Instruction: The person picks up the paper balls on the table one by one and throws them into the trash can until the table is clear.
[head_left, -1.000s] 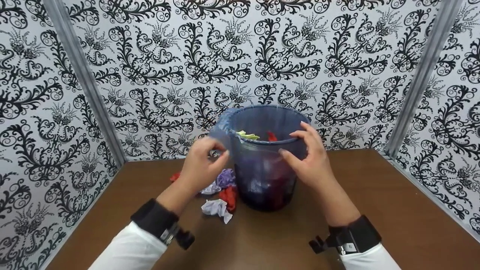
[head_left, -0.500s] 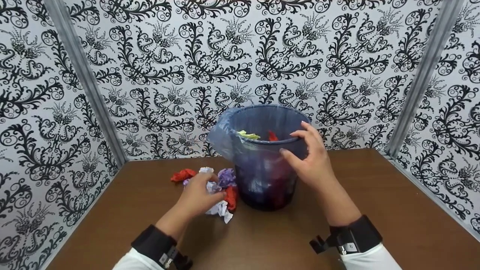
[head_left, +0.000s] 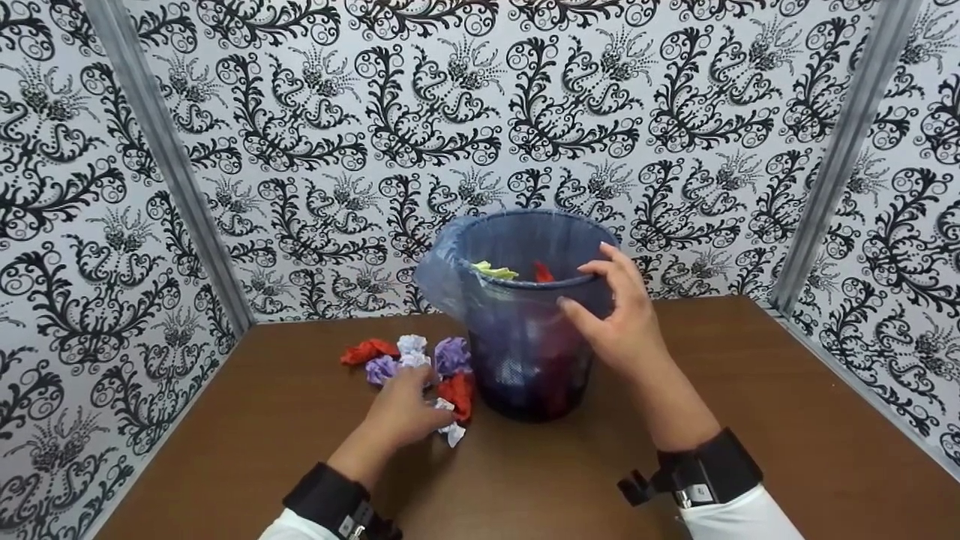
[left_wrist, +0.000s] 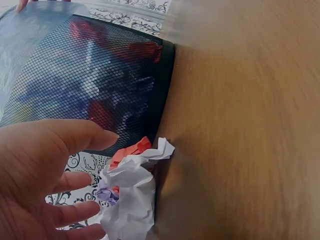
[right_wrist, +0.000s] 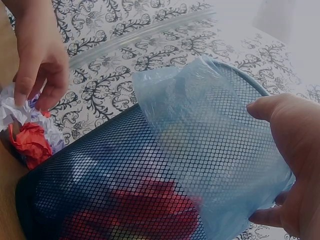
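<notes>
A dark mesh wastebasket (head_left: pixel 525 367) stands on the table, lined with a thin blue plastic bag (head_left: pixel 442 281) folded over its rim. My right hand (head_left: pixel 626 322) grips the rim, thumb outside and fingers over the edge. Left of the basket, my left hand (head_left: pixel 401 409) is lowered over a crumpled white paper (left_wrist: pixel 132 192), its thumb and fingers spread apart beside it. A crumpled red paper (head_left: pixel 456 394) lies close to the basket, a purple one (head_left: pixel 452 356) just behind. Inside, yellow-green paper (head_left: pixel 493 270) and red paper (head_left: pixel 543 273) show near the top; more shows through the mesh.
Farther left on the brown table (head_left: pixel 600 480) lie another red paper ball (head_left: pixel 367 351), a purple one (head_left: pixel 381 369) and a white one (head_left: pixel 411 345). Patterned wall panels (head_left: pixel 450 150) with grey posts (head_left: pixel 176 172) enclose the table's back and sides.
My left hand has come down from beside the basket's rim to the crumpled papers on the table. The bag's loose side hangs out farther left. My right hand stays at the rim.
</notes>
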